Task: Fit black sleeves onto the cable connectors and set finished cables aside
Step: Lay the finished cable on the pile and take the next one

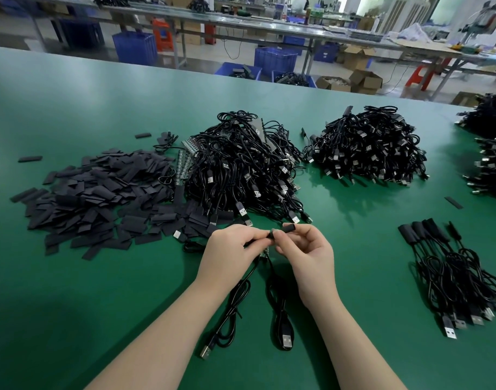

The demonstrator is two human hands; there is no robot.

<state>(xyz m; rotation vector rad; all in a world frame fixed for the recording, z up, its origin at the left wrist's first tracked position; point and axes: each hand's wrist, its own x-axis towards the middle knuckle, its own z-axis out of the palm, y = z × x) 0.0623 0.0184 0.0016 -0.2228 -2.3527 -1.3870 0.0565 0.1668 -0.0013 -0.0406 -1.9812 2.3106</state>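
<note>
Head view looked down on a green table. Nearest lay two USB plugs on black leads that ran up under the hands. The left hand had its fingers curled and clamped on a cable end; the right hand pinched a black sleeve between thumb and fingertips, the two hands touching just above the table. Finished cables lay to the right, well apart from the hands. Beyond the hands spread a heap of loose sleeves on the left, beside a cable pile, with a second pile farther right. Behind the table stood blue crates, cardboard boxes and long benches.
</note>
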